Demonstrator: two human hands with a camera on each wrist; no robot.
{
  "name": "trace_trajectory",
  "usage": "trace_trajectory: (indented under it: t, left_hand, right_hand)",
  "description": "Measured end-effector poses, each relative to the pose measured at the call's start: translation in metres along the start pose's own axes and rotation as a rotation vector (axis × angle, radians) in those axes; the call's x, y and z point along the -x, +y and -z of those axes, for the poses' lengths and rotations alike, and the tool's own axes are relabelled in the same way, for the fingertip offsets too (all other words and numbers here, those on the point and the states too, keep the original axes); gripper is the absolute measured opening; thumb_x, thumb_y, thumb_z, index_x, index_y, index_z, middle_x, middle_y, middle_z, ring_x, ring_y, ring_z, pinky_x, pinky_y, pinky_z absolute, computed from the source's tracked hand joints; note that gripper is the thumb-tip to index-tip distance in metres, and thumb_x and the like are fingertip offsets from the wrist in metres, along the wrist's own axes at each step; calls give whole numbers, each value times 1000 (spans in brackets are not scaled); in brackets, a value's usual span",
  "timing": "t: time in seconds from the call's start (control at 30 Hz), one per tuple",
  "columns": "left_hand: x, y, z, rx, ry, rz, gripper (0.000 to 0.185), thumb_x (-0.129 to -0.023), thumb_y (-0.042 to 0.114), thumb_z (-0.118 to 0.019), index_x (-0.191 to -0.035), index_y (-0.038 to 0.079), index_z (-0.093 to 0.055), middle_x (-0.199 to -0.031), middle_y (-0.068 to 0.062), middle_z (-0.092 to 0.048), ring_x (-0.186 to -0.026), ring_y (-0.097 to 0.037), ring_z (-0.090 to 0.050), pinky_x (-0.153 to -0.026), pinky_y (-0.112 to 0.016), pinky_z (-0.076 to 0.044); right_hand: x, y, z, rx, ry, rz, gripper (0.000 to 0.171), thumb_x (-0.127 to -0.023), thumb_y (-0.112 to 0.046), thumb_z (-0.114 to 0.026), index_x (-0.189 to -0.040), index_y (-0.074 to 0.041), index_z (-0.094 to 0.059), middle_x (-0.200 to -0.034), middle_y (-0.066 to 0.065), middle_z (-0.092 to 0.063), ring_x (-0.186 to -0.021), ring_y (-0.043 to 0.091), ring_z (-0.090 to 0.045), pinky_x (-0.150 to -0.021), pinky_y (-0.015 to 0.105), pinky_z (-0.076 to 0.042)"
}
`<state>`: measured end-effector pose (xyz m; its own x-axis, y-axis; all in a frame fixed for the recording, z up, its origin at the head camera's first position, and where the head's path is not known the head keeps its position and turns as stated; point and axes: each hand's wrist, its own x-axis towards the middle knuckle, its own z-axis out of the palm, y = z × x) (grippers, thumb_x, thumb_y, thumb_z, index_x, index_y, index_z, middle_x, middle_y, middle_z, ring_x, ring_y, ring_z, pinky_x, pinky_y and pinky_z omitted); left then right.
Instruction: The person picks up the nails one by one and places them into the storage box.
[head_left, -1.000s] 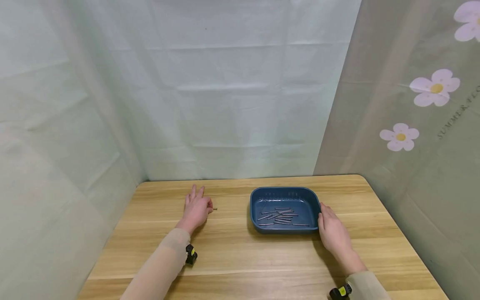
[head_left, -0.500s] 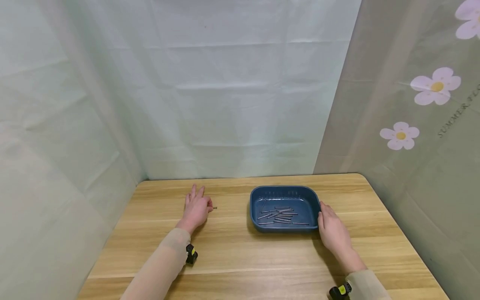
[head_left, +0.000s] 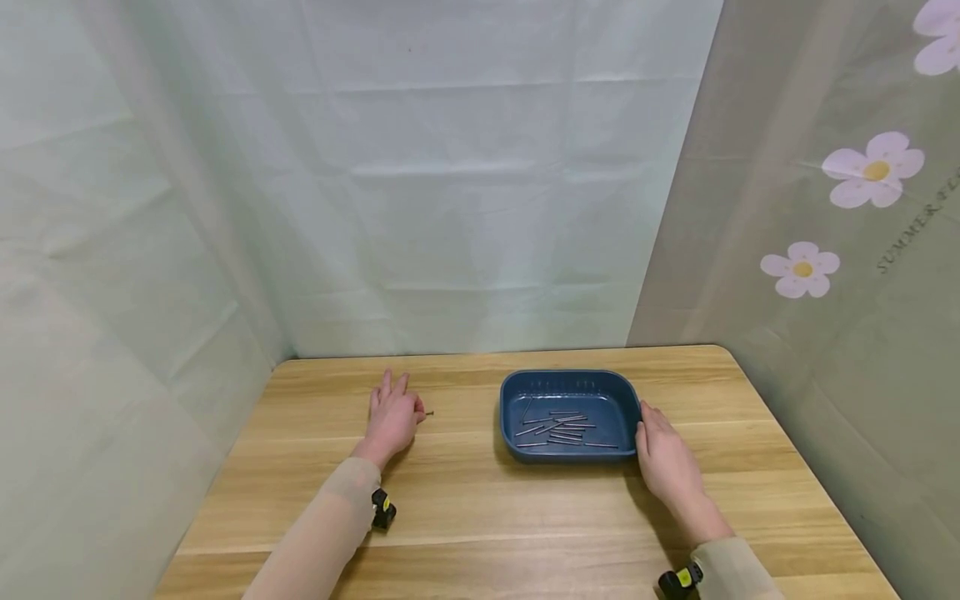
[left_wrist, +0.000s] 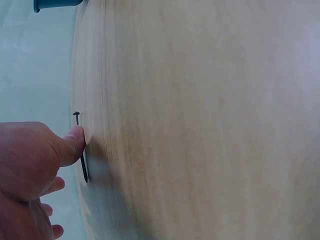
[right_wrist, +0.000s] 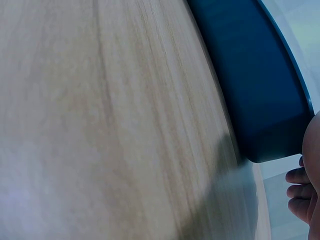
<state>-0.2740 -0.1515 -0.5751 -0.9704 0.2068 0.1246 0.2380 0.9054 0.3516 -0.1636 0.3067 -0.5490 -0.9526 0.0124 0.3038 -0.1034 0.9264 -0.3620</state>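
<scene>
My left hand (head_left: 392, 422) is at the left part of the table, its thumb and index finger pinching a nail (left_wrist: 84, 170). In the left wrist view the nail's flat head and dark pointed end stick out on either side of the thumb. The other fingers spread away from it. A blue rectangular tray (head_left: 573, 457) stands right of the middle, with several thin metal nails (head_left: 567, 430) lying loose on its floor. Against the tray's right end rests my right hand (head_left: 667, 458), fingers extended along the wall. The right wrist view shows the tray's side and partly hidden fingertips.
The wooden table (head_left: 457, 517) reaches back to a pale cloth curtain (head_left: 465, 208). Another curtain with printed flowers (head_left: 802, 270) hangs along the right side. A wide stretch of tabletop lies between the left hand and the tray.
</scene>
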Motion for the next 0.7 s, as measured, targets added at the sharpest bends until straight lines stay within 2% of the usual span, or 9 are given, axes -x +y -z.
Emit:
trace_trajectory:
  t: [0.43, 0.7]
  left_hand:
    - [1, 0, 0, 6, -16, -5, 18, -101, 15, -75, -85, 13, -68, -167, -31, -33, -159, -55, -6, -122, -73, -14]
    - [2, -1, 0, 37, -22, 20, 18, -102, 15, -74, -85, 12, -68, -168, -32, -31, -159, -55, -6, -123, -72, -12]
  right_hand:
    - [-1, 0, 1, 3, -18, 4, 50, -114, -15, -40, -154, 15, -42, -156, 34, -48, -146, 52, -45, -118, 63, -37]
    - [0, 1, 0, 12, -27, -12, 51, -114, -16, -40, -154, 14, -42, -156, 34, -48, -146, 51, -45, -118, 64, -37]
